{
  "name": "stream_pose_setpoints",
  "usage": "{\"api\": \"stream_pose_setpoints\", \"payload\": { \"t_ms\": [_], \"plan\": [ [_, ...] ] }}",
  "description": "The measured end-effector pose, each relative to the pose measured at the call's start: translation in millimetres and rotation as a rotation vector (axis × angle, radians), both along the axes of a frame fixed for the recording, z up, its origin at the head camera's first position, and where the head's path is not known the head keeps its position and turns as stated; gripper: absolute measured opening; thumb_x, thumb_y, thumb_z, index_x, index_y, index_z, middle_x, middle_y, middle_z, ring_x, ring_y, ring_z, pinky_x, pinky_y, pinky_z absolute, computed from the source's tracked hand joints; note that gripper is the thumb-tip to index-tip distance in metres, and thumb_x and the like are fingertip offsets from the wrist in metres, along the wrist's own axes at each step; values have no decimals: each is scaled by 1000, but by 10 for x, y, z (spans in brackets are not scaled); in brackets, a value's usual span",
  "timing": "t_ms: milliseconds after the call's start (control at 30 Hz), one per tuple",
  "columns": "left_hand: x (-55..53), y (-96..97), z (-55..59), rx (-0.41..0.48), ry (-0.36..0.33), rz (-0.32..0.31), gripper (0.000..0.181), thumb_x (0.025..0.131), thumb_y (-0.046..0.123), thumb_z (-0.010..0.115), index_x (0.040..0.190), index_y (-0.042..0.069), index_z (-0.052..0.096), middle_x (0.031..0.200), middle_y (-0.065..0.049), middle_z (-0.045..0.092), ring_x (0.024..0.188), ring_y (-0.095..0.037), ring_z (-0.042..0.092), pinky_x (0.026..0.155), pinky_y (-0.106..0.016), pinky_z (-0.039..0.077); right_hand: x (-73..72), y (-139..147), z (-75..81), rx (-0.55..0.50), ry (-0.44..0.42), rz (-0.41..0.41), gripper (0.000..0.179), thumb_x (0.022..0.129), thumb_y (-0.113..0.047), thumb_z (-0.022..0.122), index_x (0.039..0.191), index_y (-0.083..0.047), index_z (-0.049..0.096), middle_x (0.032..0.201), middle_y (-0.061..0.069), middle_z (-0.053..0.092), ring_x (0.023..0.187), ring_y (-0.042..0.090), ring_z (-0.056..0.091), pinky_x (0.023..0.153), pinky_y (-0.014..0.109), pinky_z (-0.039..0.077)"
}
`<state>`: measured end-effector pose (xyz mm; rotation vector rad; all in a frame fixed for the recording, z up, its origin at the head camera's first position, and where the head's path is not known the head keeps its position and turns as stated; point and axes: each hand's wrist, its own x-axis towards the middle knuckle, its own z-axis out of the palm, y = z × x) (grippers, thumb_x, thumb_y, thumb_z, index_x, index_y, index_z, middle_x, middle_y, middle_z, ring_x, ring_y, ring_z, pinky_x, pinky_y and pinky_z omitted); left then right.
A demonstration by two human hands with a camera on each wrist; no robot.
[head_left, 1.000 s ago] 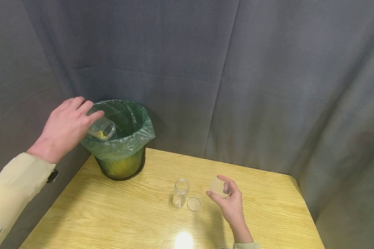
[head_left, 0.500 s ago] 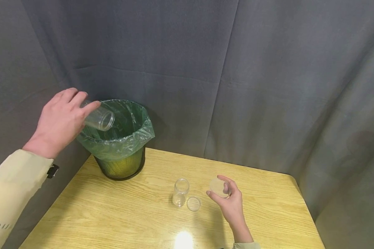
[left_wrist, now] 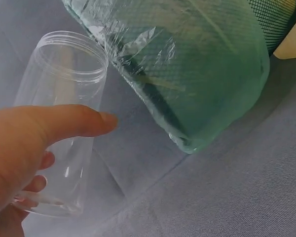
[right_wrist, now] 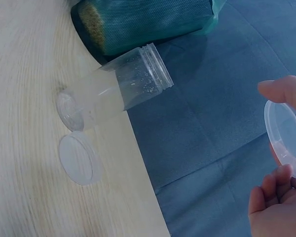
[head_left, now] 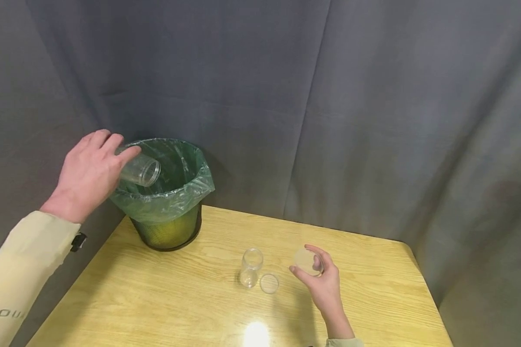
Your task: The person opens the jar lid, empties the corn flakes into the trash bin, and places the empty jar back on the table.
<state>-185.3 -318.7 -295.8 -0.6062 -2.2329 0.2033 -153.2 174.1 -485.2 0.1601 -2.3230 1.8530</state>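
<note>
My left hand [head_left: 91,168] grips a clear plastic jar [head_left: 140,169], tipped sideways with its threaded mouth over the bin. No yellow bits show inside it in the left wrist view, where the jar [left_wrist: 71,168] looks see-through. A green bag [head_left: 173,205] lines the mesh bin [head_left: 169,233]. Over the table's right part my right hand [head_left: 325,284] holds a clear round lid [head_left: 306,261] by its edge between thumb and fingers. A second clear jar [head_left: 250,270] stands upright and uncapped on the table, with another clear lid [head_left: 269,283] lying beside it.
The wooden table [head_left: 178,299] reaches up to grey curtains [head_left: 252,106] at the back and sides. The bin stands at the table's back left corner. A bright light reflection lies near the table's front.
Yellow bits seen in the tilted jar's mouth a second ago are gone from it. My left hand rose with the jar, then dipped slightly. My right hand stayed nearly still with its lid.
</note>
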Motion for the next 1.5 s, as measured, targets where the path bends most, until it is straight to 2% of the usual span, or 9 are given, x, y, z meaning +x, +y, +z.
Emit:
{"api": "stream_pose_setpoints", "payload": {
  "t_ms": [67, 200, 333, 500, 667, 867, 1000, 1167, 1500],
  "plan": [
    [11, 11, 6, -6, -11, 9, 50, 75, -24, 52, 114, 4, 66, 104, -25, 54, 104, -48, 49, 95, -58, 43, -2, 2, -7, -3, 1, -3, 59, 77, -5, 87, 130, -11, 63, 100, 8, 35, 101, 23, 35, 90, 45, 32],
    [30, 27, -1, -28, -58, 31, 50, 74, -24, 57, 114, 4, 68, 104, -25, 55, 104, -48, 49, 98, -56, 42, -11, 7, -30, -7, -11, 3, 59, 77, -5, 87, 131, -11, 62, 113, 8, 45, 111, 25, 38, 106, 56, 30],
    [43, 22, 3, 11, -57, 50, 58, 66, -16, 73, 119, 4, 64, 107, -25, 55, 105, -48, 48, 97, -59, 42, -18, 6, -44, -9, -28, -3, 60, 77, -6, 87, 132, -11, 62, 128, 10, 48, 121, 27, 37, 110, 62, 27],
    [43, 47, -36, 103, -8, 98, 80, 54, 9, 95, 125, 6, 58, 108, -24, 60, 103, -49, 51, 90, -63, 43, -13, 3, -34, -8, -32, -25, 58, 78, -8, 86, 131, -10, 63, 110, 8, 41, 107, 25, 36, 97, 51, 33],
    [34, 111, -81, 201, 11, 126, 74, 60, 26, 94, 120, 2, 58, 101, -25, 67, 95, -48, 56, 82, -61, 45, -2, 14, -31, -14, -46, -26, 56, 80, -12, 86, 132, -11, 63, 115, 9, 43, 111, 25, 37, 102, 54, 33],
    [26, 195, -59, 312, 12, 130, 74, 67, 38, 89, 118, -3, 57, 94, -28, 66, 90, -48, 56, 74, -60, 46, -1, 31, -30, -10, -51, -19, 56, 82, -15, 86, 133, -11, 62, 137, 13, 48, 129, 30, 39, 110, 65, 26],
    [31, 236, -52, 344, 11, 130, 74, 67, 43, 88, 115, -4, 56, 88, -29, 64, 82, -47, 54, 69, -58, 44, 3, 33, -34, -5, -55, -18, 56, 82, -17, 86, 133, -12, 62, 147, 15, 46, 139, 37, 36, 112, 69, 22],
    [31, 264, -55, 360, 25, 123, 76, 67, 47, 87, 111, -5, 55, 79, -26, 61, 74, -45, 51, 65, -56, 43, 7, 38, -33, 1, -51, -13, 55, 83, -19, 85, 133, -13, 63, 149, 14, 45, 142, 40, 34, 111, 71, 20],
    [20, 363, -103, 410, 2, 96, 77, 68, 42, 92, 118, -4, 55, 80, -24, 62, 74, -41, 49, 61, -55, 44, 2, 75, -43, 7, -54, -8, 54, 84, -21, 85, 133, -14, 63, 147, 12, 47, 143, 41, 32, 110, 72, 21]
  ]
}}
